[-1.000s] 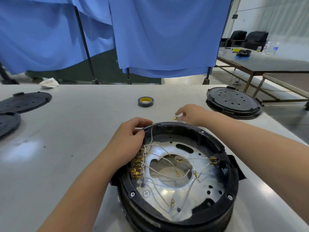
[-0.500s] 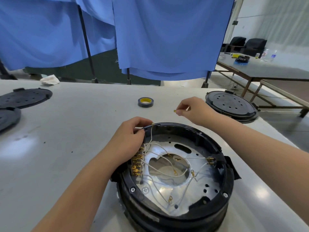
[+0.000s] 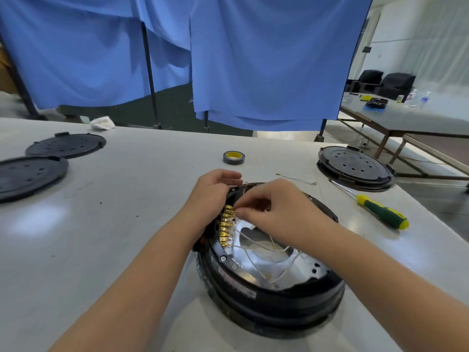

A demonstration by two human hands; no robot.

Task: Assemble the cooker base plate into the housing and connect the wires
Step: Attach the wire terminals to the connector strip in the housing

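The fingers [image 3: 239, 212] of the right hand [image 3: 281, 212] pinch a wire end at the top of the row of gold terminals [image 3: 225, 228]. The left hand [image 3: 210, 191] curls over the housing [image 3: 266, 301] rim, steadying it. The base plate [image 3: 256, 270] sits inside the housing on the surface [image 3: 127, 199]. Risk: a skewed push may bend a terminal; loose wires [image 3: 253, 252] may tangle or go on the wrong terminal.

Workshop: long worktables [image 3: 127, 199], blue curtain partitions [image 3: 266, 67], screwdriver [image 3: 380, 212].
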